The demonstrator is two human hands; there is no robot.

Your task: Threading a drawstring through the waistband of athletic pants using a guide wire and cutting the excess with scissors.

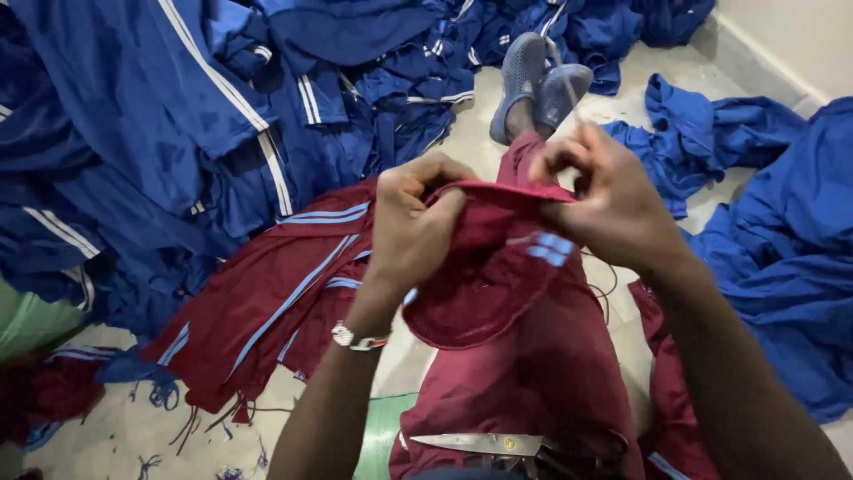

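Here, seen from the head camera, the left hand (410, 222) and the right hand (604, 200) both pinch the folded edge of a maroon garment (498, 293) with light-blue stripes, fingers curled tight on the cloth above the person's lap. Scissors (484, 443) lie on the lap below, blue garments (178, 124) are heaped around on the floor, and grey shoes (533, 80) show beyond the hands.

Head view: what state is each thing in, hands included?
Left hand: closed, gripping the maroon garment's folded edge.
Right hand: pinching the same edge.
Maroon fabric garment with light-blue stripes: bunched, held up over the lap.
Steel scissors: lying on the lap, untouched.
Blue striped garments: piled loosely on the floor.
Grey perforated clogs: worn, feet crossed.
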